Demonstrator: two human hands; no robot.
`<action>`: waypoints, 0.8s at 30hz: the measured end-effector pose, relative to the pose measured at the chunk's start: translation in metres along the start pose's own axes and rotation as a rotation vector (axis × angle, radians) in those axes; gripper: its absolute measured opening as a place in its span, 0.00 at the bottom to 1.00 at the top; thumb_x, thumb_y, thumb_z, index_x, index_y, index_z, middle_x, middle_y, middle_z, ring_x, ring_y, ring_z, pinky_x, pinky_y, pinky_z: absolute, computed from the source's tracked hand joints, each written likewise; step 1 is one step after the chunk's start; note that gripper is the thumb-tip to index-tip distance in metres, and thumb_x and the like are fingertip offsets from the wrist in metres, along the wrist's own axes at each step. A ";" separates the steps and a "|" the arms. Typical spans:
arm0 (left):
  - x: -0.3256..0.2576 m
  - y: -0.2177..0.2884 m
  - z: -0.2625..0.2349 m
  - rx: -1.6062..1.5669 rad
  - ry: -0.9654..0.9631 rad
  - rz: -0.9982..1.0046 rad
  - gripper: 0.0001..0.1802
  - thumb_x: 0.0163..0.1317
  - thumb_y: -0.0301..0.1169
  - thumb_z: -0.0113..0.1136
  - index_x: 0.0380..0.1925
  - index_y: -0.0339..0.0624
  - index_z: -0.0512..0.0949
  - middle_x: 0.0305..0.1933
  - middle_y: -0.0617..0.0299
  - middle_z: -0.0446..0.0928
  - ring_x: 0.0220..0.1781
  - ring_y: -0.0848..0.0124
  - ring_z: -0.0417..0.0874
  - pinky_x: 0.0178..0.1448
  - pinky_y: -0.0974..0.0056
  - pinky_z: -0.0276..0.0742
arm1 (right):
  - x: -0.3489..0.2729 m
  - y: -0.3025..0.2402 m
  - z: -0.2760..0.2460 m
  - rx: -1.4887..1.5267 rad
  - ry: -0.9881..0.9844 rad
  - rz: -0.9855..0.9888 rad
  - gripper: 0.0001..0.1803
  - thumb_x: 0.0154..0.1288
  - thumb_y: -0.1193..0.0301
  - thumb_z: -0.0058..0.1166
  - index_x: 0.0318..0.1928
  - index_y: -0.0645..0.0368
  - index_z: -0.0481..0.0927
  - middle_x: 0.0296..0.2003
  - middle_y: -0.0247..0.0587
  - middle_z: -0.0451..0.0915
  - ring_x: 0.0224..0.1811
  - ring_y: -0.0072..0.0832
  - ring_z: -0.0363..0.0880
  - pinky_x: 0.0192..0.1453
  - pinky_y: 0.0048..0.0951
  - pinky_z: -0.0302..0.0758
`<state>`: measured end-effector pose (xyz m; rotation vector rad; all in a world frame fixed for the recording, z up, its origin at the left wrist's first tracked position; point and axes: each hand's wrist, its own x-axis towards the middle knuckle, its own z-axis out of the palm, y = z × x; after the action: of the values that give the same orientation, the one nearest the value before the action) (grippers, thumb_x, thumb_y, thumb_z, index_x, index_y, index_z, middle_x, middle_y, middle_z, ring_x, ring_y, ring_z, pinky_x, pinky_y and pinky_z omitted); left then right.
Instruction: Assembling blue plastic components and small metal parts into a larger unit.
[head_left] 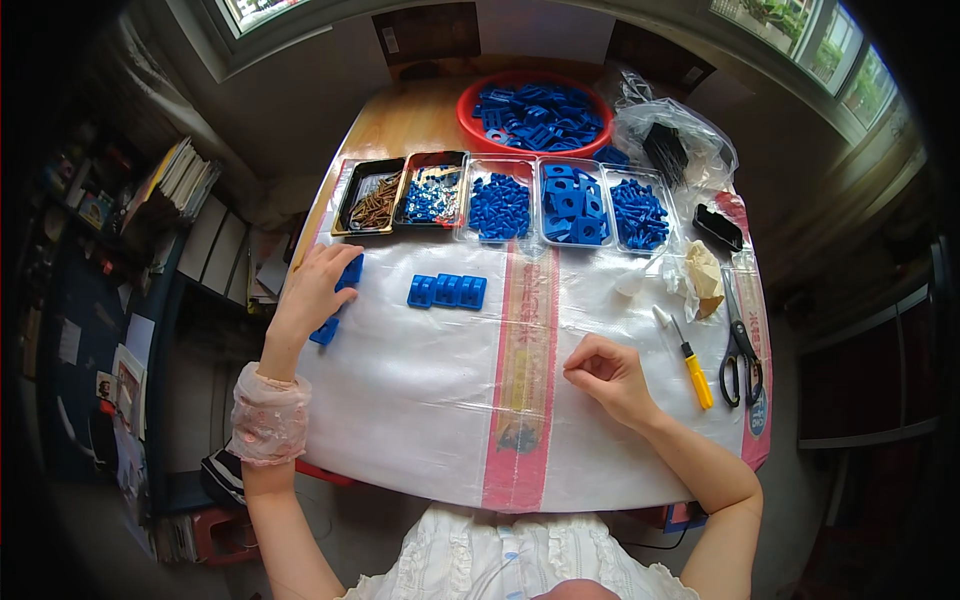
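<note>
Beneath and beside your left hand (314, 288), near the left edge of the table (392, 118), lay blue pieces (351, 271), partly hidden by your fingers and wrist. That hand was spread over them with its fingers bent, and you could not tell from this view whether it gripped them or only rested there. Just to its right, a short row of blue blocks (447, 291) lay side by side. Your right hand (612, 378) sat farther right, closed in a loose curl with the thumb against the forefinger, above a white plastic sheet (400, 400) with pink stripes.

Beyond the blocks, 5 trays stood in a line: 1 black tray of screws (374, 205), 1 black tray of small blue and silvery parts (432, 194), then 3 clear trays holding blue plugs (499, 205), square blue plates (574, 206) and small blue parts (640, 213). Behind them stood a red basin (466, 112) heaped with blue parts, beside a clear plastic bag (715, 140). To your right lay a yellow-handled screwdriver (697, 377), black-handled scissors (738, 345), crumpled paper (704, 277) and a small black box (718, 228).
</note>
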<state>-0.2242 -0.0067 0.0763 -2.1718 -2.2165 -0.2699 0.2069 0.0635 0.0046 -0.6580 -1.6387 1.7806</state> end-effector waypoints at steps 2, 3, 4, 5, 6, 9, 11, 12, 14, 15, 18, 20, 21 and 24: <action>0.003 -0.003 0.008 0.023 0.012 -0.011 0.31 0.56 0.29 0.73 0.62 0.42 0.75 0.59 0.57 0.78 0.63 0.58 0.76 0.68 0.57 0.73 | 0.000 0.000 0.000 -0.004 0.000 0.000 0.06 0.64 0.86 0.58 0.39 0.65 0.83 0.37 0.31 0.78 0.39 0.14 0.76 0.42 0.18 0.73; 0.004 -0.005 0.011 0.025 0.007 -0.015 0.31 0.57 0.29 0.72 0.62 0.42 0.75 0.59 0.57 0.78 0.63 0.58 0.76 0.68 0.57 0.73 | 0.000 -0.001 0.000 -0.005 -0.002 -0.003 0.06 0.64 0.86 0.58 0.39 0.65 0.83 0.37 0.31 0.78 0.39 0.14 0.76 0.42 0.18 0.73; 0.005 -0.008 0.012 0.028 0.001 -0.018 0.31 0.57 0.30 0.72 0.62 0.42 0.74 0.59 0.57 0.78 0.63 0.58 0.76 0.68 0.57 0.73 | 0.000 -0.001 0.000 -0.005 -0.003 -0.006 0.06 0.64 0.86 0.58 0.39 0.65 0.83 0.37 0.31 0.78 0.39 0.14 0.76 0.42 0.18 0.73; 0.005 -0.009 0.013 0.032 -0.004 -0.021 0.31 0.58 0.30 0.72 0.63 0.42 0.74 0.59 0.56 0.78 0.62 0.58 0.77 0.68 0.57 0.73 | 0.000 -0.001 0.001 0.000 0.000 -0.008 0.07 0.64 0.87 0.58 0.39 0.64 0.83 0.37 0.31 0.78 0.38 0.14 0.75 0.41 0.18 0.72; 0.005 -0.010 0.014 0.033 0.010 -0.015 0.32 0.58 0.29 0.72 0.63 0.42 0.74 0.58 0.56 0.78 0.62 0.59 0.77 0.67 0.58 0.74 | 0.001 -0.002 0.002 0.005 0.002 -0.010 0.07 0.63 0.88 0.58 0.39 0.64 0.82 0.36 0.31 0.77 0.36 0.14 0.74 0.39 0.17 0.70; 0.004 -0.005 0.010 -0.046 0.016 -0.031 0.32 0.57 0.27 0.72 0.64 0.41 0.74 0.57 0.55 0.78 0.58 0.62 0.80 0.61 0.62 0.78 | 0.001 -0.001 0.002 0.006 0.002 -0.019 0.08 0.63 0.88 0.58 0.38 0.64 0.82 0.36 0.31 0.76 0.35 0.13 0.73 0.38 0.17 0.69; 0.006 0.009 0.001 -0.215 -0.025 -0.089 0.33 0.57 0.25 0.71 0.65 0.41 0.74 0.56 0.55 0.79 0.54 0.66 0.82 0.54 0.65 0.81 | 0.000 0.000 0.000 0.000 0.002 -0.016 0.07 0.63 0.88 0.58 0.39 0.64 0.82 0.36 0.31 0.77 0.36 0.13 0.74 0.39 0.17 0.70; 0.007 0.013 0.003 -0.330 -0.002 -0.075 0.33 0.58 0.24 0.71 0.65 0.40 0.74 0.57 0.56 0.79 0.53 0.68 0.83 0.52 0.67 0.82 | 0.000 0.001 -0.001 -0.001 0.003 -0.011 0.07 0.64 0.87 0.58 0.39 0.64 0.83 0.37 0.31 0.78 0.37 0.14 0.75 0.40 0.17 0.71; 0.004 0.017 0.006 -0.552 0.047 -0.058 0.32 0.58 0.22 0.71 0.64 0.39 0.74 0.57 0.56 0.78 0.52 0.70 0.84 0.50 0.70 0.83 | 0.000 0.001 -0.001 -0.002 -0.003 -0.008 0.06 0.64 0.86 0.58 0.39 0.65 0.83 0.37 0.31 0.78 0.39 0.14 0.76 0.42 0.17 0.73; 0.002 0.016 0.011 -0.650 0.026 -0.060 0.32 0.58 0.22 0.71 0.65 0.39 0.74 0.57 0.56 0.78 0.52 0.70 0.84 0.50 0.71 0.83 | 0.000 0.001 0.000 -0.004 -0.003 -0.009 0.06 0.64 0.86 0.58 0.39 0.65 0.83 0.37 0.31 0.78 0.39 0.14 0.76 0.42 0.18 0.73; 0.000 0.022 0.021 -0.846 -0.055 -0.081 0.31 0.59 0.21 0.71 0.64 0.39 0.75 0.58 0.56 0.78 0.53 0.70 0.84 0.52 0.72 0.83 | 0.000 0.001 0.000 0.005 -0.001 -0.005 0.06 0.64 0.86 0.59 0.39 0.65 0.83 0.37 0.31 0.78 0.39 0.14 0.76 0.42 0.18 0.73; -0.002 0.022 0.029 -0.891 -0.088 -0.098 0.30 0.59 0.21 0.70 0.63 0.38 0.76 0.58 0.57 0.78 0.53 0.71 0.84 0.53 0.72 0.83 | 0.000 0.001 0.000 0.005 -0.005 -0.011 0.06 0.64 0.86 0.59 0.39 0.65 0.83 0.37 0.32 0.78 0.39 0.14 0.76 0.42 0.18 0.73; -0.003 0.023 0.031 -0.913 -0.105 -0.106 0.30 0.59 0.20 0.70 0.63 0.38 0.76 0.58 0.57 0.79 0.53 0.71 0.85 0.53 0.72 0.83 | 0.000 0.001 0.001 -0.001 -0.008 -0.019 0.06 0.64 0.86 0.59 0.39 0.65 0.83 0.37 0.32 0.78 0.39 0.14 0.76 0.42 0.18 0.73; -0.003 0.025 0.033 -0.832 -0.087 -0.104 0.29 0.58 0.21 0.71 0.62 0.39 0.77 0.59 0.57 0.79 0.51 0.70 0.85 0.49 0.72 0.83 | 0.000 0.001 0.001 -0.005 -0.011 -0.024 0.06 0.64 0.86 0.59 0.39 0.65 0.83 0.37 0.32 0.78 0.39 0.14 0.76 0.42 0.18 0.73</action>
<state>-0.1955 -0.0046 0.0461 -2.4040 -2.5647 -1.3323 0.2064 0.0629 0.0038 -0.6298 -1.6524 1.7663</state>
